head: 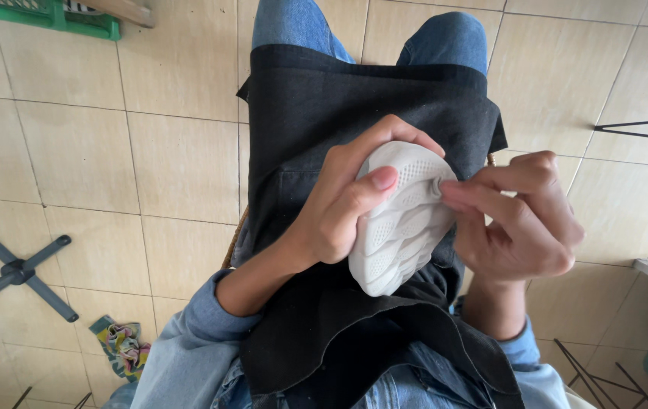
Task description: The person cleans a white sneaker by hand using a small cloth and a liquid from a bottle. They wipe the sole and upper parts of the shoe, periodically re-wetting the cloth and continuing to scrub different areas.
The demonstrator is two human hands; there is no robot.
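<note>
Two hands hold a white shoe sole [399, 227] above a black apron [339, 121] on the lap: left hand [339, 204] wraps its fingers around the sole's left side, right hand [524, 216] pinches its far right edge. A coloured rag [123, 344] lies on the tiled floor [149, 151], near left.

One head-worn camera looks steeply down, close over the lap [354, 106] and tiled floor [112, 151].

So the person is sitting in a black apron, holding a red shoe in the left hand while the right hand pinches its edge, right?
Not quite: the shoe is white, not red. The head view shows the left hand gripping it over the black apron while the right hand pinches its edge.
</note>
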